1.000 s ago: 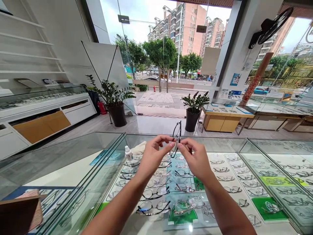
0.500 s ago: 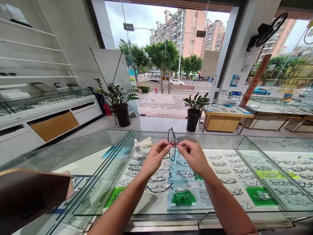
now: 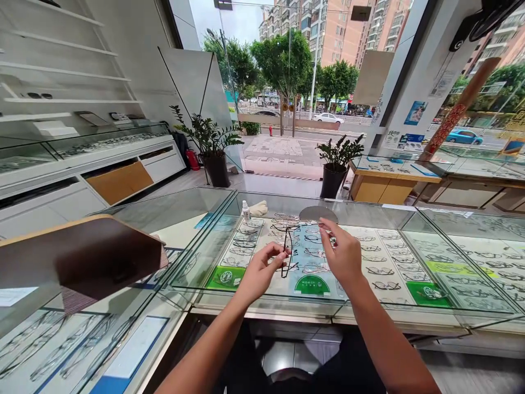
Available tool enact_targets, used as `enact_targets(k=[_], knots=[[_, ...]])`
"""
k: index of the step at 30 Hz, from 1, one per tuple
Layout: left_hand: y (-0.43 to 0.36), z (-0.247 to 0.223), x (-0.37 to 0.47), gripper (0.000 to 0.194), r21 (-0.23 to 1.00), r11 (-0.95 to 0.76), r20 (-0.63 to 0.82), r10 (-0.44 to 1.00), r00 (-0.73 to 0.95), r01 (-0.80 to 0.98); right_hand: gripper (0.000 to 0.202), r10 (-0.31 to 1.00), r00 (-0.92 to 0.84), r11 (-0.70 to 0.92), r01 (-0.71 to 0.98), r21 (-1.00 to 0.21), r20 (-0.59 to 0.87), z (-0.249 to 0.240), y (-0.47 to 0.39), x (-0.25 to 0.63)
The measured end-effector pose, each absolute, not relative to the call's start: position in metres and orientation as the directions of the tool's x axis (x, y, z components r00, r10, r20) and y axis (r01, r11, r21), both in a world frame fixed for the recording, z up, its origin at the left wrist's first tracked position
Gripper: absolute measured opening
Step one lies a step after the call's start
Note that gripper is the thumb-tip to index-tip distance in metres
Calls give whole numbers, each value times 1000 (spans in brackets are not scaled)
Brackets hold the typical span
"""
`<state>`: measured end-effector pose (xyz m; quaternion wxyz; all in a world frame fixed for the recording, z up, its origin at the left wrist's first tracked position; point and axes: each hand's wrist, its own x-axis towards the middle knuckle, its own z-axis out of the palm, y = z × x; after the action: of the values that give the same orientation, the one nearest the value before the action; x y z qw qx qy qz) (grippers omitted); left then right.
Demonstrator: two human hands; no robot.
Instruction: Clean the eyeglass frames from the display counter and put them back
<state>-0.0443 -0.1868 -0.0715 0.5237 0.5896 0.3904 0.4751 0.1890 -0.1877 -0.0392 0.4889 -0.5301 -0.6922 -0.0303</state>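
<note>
A pair of dark, thin-rimmed eyeglasses (image 3: 285, 268) is held up over the glass counter, its front seen nearly edge-on. My left hand (image 3: 262, 269) pinches the rim between thumb and fingers. To the right, my right hand (image 3: 342, 253) is raised with its thumb and forefinger close together. They appear to pinch the end of one temple of the same eyeglasses, though that thin part blends with the frames behind. Beneath both hands, rows of eyeglasses (image 3: 379, 271) lie inside the glass display case (image 3: 262, 298).
A small white bottle (image 3: 246, 211) and a pale cloth (image 3: 258, 208) sit near the counter's far edge, left of a round grey disc (image 3: 318, 213). A dark brown board-like object (image 3: 102, 257) juts in at left. Potted plants (image 3: 216, 171) stand beyond the counter.
My right hand has moved right, away from my left hand, which stays on the eyeglasses' rim. The view has tilted down, showing the counter's front edge and my dark-clothed legs.
</note>
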Motion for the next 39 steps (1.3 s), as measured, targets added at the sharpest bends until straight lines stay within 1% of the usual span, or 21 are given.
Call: enact_targets(k=[2, 4, 6, 8, 10, 13, 16, 19, 23, 27, 28, 30, 32, 34, 36, 39], knots=[[-193, -70, -42, 37, 989, -123, 138, 967, 215, -79, 33, 674, 0, 510, 723, -465, 739, -46, -198, 182], [-197, -68, -39, 36, 990, -124, 136, 969, 206, -73, 31, 636, -127, 606, 693, -391, 761, -55, -208, 174], [-200, -68, -37, 35, 989, -138, 145, 963, 229, -48, 31, 613, -249, 656, 690, -307, 750, -64, -214, 169], [-202, -69, -36, 34, 985, -173, 171, 954, 247, -15, 32, 620, -301, 651, 713, -261, 725, -71, -216, 165], [-202, -71, -36, 32, 978, -207, 198, 949, 247, 12, 33, 635, -312, 624, 746, -231, 707, -74, -216, 164], [-202, -76, -39, 30, 977, -214, 207, 953, 220, 13, 32, 641, -314, 579, 796, -174, 700, -76, -213, 165], [-200, -80, -43, 31, 978, -208, 208, 966, 156, -12, 26, 661, -300, 528, 837, -142, 688, -77, -210, 166], [-197, -82, -48, 31, 973, -229, 231, 972, 54, -38, 21, 680, -271, 495, 855, -154, 681, -82, -208, 168], [-193, -84, -53, 33, 967, -245, 242, 969, -45, -69, 16, 697, -252, 493, 848, -193, 671, -94, -209, 168], [-189, -90, -53, 32, 965, -258, 255, 965, -59, -49, 16, 776, -269, 478, 842, -253, 570, -100, -215, 165], [-189, -92, -52, 32, 966, -256, 254, 966, -47, -47, 15, 796, -263, 473, 832, -288, 545, -99, -217, 165], [-190, -96, -48, 32, 967, -246, 246, 969, -14, -60, 15, 822, -241, 480, 780, -401, 516, -95, -220, 163], [-194, -97, -43, 32, 971, -224, 227, 974, 20, -87, 28, 838, -221, 498, 683, -535, 498, -91, -223, 160], [-197, -96, -38, 32, 975, -187, 195, 979, 59, -118, 39, 850, -211, 506, 582, -637, 482, -89, -225, 156], [-199, -94, -34, 31, 979, -143, 159, 982, 105, -149, 39, 862, -189, 496, 505, -706, 470, -92, -226, 152], [-199, -92, -29, 27, 977, -80, 116, 978, 174, -198, 33, 879, -130, 469, 408, -783, 459, -101, -225, 147]])
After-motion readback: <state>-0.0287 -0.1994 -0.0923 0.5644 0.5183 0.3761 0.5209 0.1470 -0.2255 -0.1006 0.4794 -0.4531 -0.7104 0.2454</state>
